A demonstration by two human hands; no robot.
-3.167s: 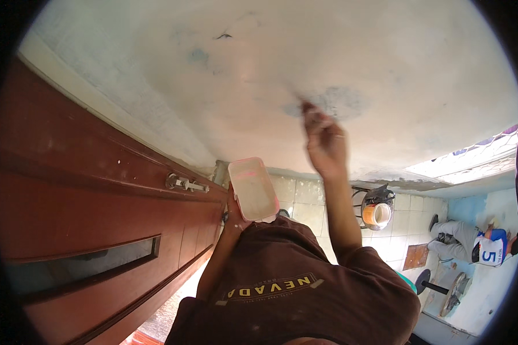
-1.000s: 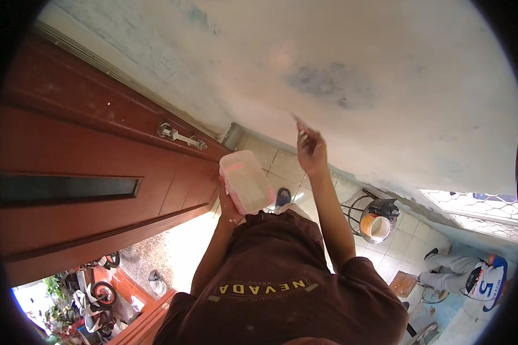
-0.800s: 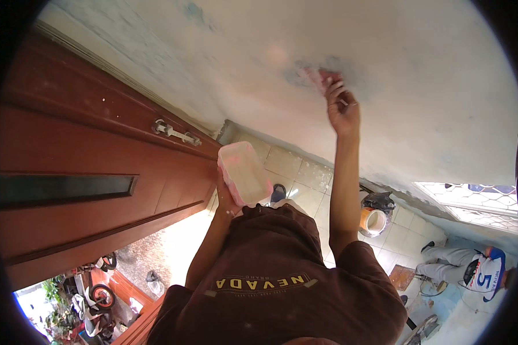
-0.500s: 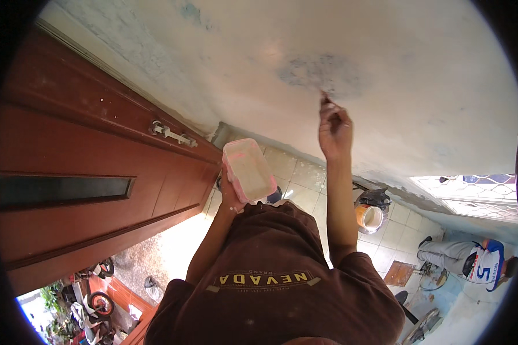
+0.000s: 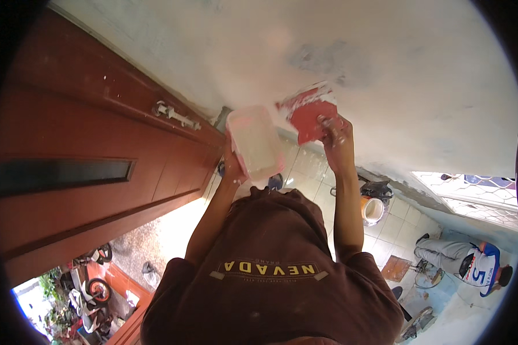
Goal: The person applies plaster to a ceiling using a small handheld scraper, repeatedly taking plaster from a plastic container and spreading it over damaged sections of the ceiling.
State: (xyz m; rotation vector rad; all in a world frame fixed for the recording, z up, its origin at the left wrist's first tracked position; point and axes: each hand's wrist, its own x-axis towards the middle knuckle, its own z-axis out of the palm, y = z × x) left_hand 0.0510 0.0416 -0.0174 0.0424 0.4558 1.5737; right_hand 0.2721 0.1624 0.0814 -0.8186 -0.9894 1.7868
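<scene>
My left hand (image 5: 233, 162) is closed around the side of a pale pink rectangular plastic tub (image 5: 256, 141), with a whitish inside. In my right hand (image 5: 338, 141), fingers smeared white, is a flat red putty spreader (image 5: 312, 119). White putty (image 5: 313, 95) coats the spreader's far edge. It is held a little right of the tub, apart from it, in front of the plastered wall (image 5: 397, 75). A grey rough patch (image 5: 322, 56) marks the wall just beyond the spreader.
A brown wooden door (image 5: 69, 138) with a bolt (image 5: 178, 115) stands at left. On the tiled floor (image 5: 305, 167) at right are a bucket (image 5: 373, 211) and a black plastic bag (image 5: 377, 190). Another person (image 5: 472, 263) is farther right, near a window grille (image 5: 472, 190). Motorbikes (image 5: 92, 299) stand outside.
My right hand has come down and away from the grey wall patch, turning so the red spreader's flat face shows. The tub in my left hand has moved slightly up toward the wall.
</scene>
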